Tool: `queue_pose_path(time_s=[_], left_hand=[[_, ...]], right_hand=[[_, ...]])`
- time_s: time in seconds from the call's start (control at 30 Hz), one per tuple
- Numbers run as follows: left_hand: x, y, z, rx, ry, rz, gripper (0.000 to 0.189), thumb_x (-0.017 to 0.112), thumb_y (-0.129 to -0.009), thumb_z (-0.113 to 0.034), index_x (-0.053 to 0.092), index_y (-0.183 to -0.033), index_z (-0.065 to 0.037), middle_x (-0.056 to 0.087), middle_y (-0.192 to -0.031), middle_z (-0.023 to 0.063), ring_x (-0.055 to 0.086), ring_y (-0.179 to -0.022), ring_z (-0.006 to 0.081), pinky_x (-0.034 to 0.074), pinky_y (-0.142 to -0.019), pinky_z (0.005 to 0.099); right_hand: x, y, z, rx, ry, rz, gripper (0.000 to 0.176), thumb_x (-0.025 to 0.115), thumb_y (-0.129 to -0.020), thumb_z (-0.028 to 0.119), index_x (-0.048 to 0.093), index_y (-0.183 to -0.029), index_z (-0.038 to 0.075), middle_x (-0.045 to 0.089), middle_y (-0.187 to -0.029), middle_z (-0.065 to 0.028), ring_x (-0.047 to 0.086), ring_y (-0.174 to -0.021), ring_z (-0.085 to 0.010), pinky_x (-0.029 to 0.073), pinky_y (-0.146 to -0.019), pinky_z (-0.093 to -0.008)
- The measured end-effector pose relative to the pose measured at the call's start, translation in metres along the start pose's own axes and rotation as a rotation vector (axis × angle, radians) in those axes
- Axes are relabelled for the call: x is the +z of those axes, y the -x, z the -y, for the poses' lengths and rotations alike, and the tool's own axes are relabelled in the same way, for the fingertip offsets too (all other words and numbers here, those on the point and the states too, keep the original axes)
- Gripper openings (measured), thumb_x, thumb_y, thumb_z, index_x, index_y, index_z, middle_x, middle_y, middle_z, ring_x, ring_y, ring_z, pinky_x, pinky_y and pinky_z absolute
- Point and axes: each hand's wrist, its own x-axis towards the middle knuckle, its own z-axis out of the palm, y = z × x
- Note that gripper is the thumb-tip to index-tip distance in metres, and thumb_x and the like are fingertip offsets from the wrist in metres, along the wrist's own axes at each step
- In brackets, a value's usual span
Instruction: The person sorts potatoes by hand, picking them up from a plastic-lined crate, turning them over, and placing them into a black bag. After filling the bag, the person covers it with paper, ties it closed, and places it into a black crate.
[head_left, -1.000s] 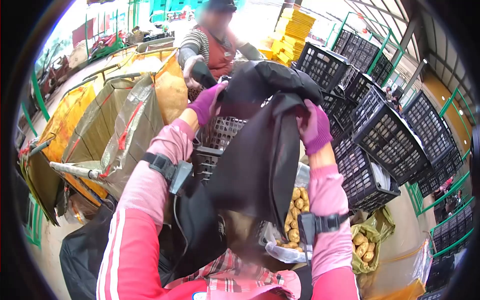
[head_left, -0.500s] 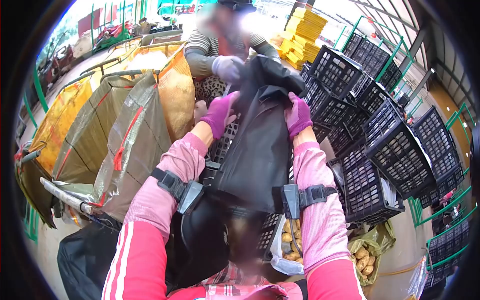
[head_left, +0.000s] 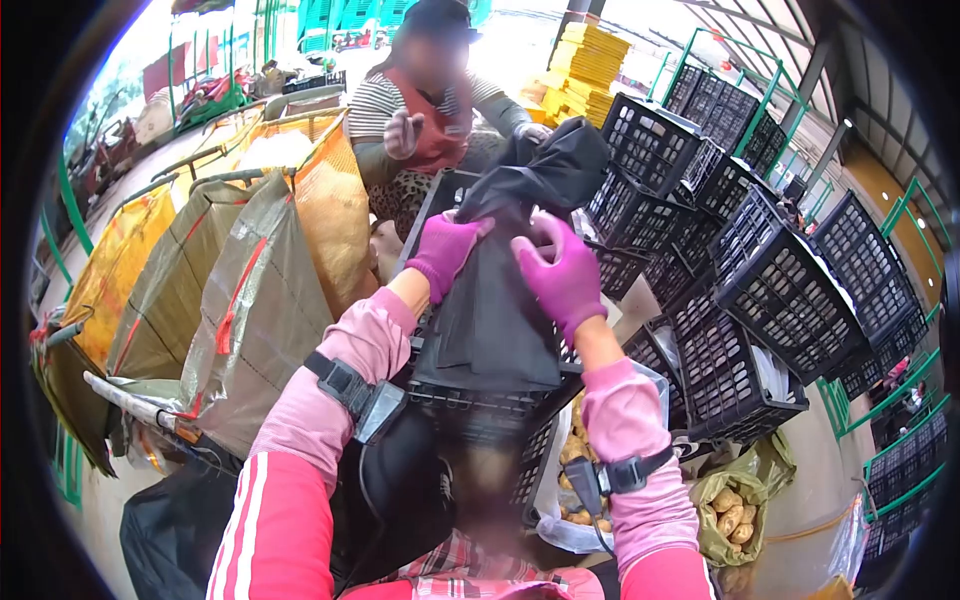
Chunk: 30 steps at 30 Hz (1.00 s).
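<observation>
A black plastic sheet (head_left: 492,330), folded and bunched at its far end, lies over a black slotted crate (head_left: 455,398) in front of me. My left hand (head_left: 447,252), in a purple knitted glove, is closed at the sheet's left edge, with the thumb on top and the other fingers partly hidden. My right hand (head_left: 562,280), gloved alike, hovers at the sheet's right side, fingers curved and apart from the thumb. Across the crate sits another person (head_left: 440,125); one of their hands is raised, the other is near the bunched end.
Stacked black crates (head_left: 790,290) crowd the right side. Large woven sacks (head_left: 270,250) hang on frames at left. Potatoes fill a lined crate (head_left: 575,505) and an olive bag (head_left: 735,520) at lower right. Yellow crates (head_left: 585,75) are piled behind.
My right hand has shifted left over the sheet and its fingers have loosened. The sheet's near edge now lies flatter across the crate. The other person's hand has lifted away from it.
</observation>
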Motion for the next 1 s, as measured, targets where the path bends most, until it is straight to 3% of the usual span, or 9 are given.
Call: queue_pose_path(time_s=[0.23,0.37,0.47,0.5,0.6,0.7,0.8,0.87,1.0], left_hand=[[0.013,0.043,-0.015,0.382,-0.508,0.205,0.038,0.075,-0.082,-0.018,0.063,-0.113,0.000,0.068,-0.103,0.0053,0.061,-0.086,0.0093,0.048,-0.079,0.0261],[-0.012,0.042,-0.031,0.021,-0.301,0.574,0.060,0.076,-0.084,-0.038,0.058,-0.124,0.004,0.068,-0.102,0.0113,0.062,-0.090,0.0133,0.049,-0.082,0.0299],[-0.024,0.039,-0.046,-0.024,-0.715,0.384,0.056,0.072,-0.085,-0.045,0.064,-0.113,0.002,0.067,-0.091,0.0031,0.058,-0.083,0.0081,0.048,-0.076,0.0266],[-0.020,0.042,-0.069,-0.102,-0.846,0.317,0.070,0.070,-0.083,-0.051,0.058,-0.122,0.006,0.068,-0.106,0.0187,0.066,-0.099,0.0305,0.048,-0.089,0.0358],[-0.078,-0.037,0.018,0.033,-0.944,0.036,0.056,0.071,-0.082,-0.042,0.063,-0.114,0.003,0.068,-0.101,0.0155,0.065,-0.094,0.0319,0.049,-0.088,0.0384],[-0.060,-0.019,0.019,0.697,-1.398,-0.538,0.054,0.072,-0.079,-0.035,0.061,-0.117,0.002,0.064,-0.107,0.0188,0.061,-0.102,0.0377,0.048,-0.093,0.0401],[-0.014,0.021,-0.029,0.780,-1.007,-0.170,0.058,0.069,-0.082,-0.030,0.051,-0.129,0.000,0.060,-0.120,0.0202,0.060,-0.105,0.0341,0.047,-0.093,0.0403],[0.023,0.051,-0.054,-0.095,-0.865,0.338,0.049,0.064,-0.089,-0.029,0.051,-0.126,0.000,0.063,-0.111,0.0184,0.063,-0.091,0.0334,0.049,-0.088,0.0397],[0.026,0.043,0.017,0.433,-0.935,0.752,0.033,0.047,-0.103,-0.026,0.063,-0.113,0.000,0.067,-0.101,0.0173,0.065,-0.093,0.0192,0.050,-0.086,0.0356]], right_hand=[[0.022,-0.015,-0.028,0.375,-0.121,0.053,0.037,0.075,-0.081,0.036,0.071,-0.091,0.001,0.070,-0.075,-0.0102,0.065,-0.069,-0.0176,0.050,-0.067,-0.0299],[0.011,-0.008,-0.046,0.457,-0.628,-0.011,0.015,0.071,-0.087,0.017,0.070,-0.095,0.004,0.068,-0.079,-0.0007,0.061,-0.067,-0.0110,0.049,-0.061,-0.0253],[-0.005,0.000,-0.038,0.585,-0.785,-0.041,0.016,0.069,-0.089,0.018,0.067,-0.099,0.005,0.068,-0.083,-0.0019,0.063,-0.069,-0.0122,0.052,-0.063,-0.0259],[-0.011,0.002,-0.031,0.617,-0.815,-0.073,0.015,0.068,-0.090,0.018,0.066,-0.100,0.006,0.067,-0.082,-0.0016,0.064,-0.069,-0.0121,0.053,-0.063,-0.0251],[-0.020,-0.001,-0.049,0.592,-0.863,-0.146,0.012,0.068,-0.090,0.018,0.061,-0.095,0.009,0.063,-0.084,-0.0033,0.063,-0.074,-0.0154,0.058,-0.065,-0.0304],[-0.021,0.000,-0.073,0.578,-0.795,-0.128,0.008,0.065,-0.092,0.016,0.061,-0.093,0.008,0.063,-0.084,-0.0021,0.061,-0.073,-0.0134,0.057,-0.066,-0.0302],[-0.012,0.001,-0.088,0.515,-0.802,-0.113,0.012,0.066,-0.092,0.016,0.065,-0.099,0.006,0.065,-0.084,-0.0002,0.060,-0.072,-0.0097,0.053,-0.066,-0.0256],[-0.004,0.006,-0.087,0.495,-0.743,-0.086,0.019,0.069,-0.090,0.019,0.067,-0.103,0.005,0.066,-0.084,0.0004,0.059,-0.066,-0.0072,0.049,-0.062,-0.0222],[0.010,0.012,-0.099,0.456,-0.599,0.004,0.020,0.072,-0.088,0.021,0.070,-0.096,0.002,0.068,-0.081,0.0002,0.061,-0.070,-0.0089,0.048,-0.063,-0.0250]])
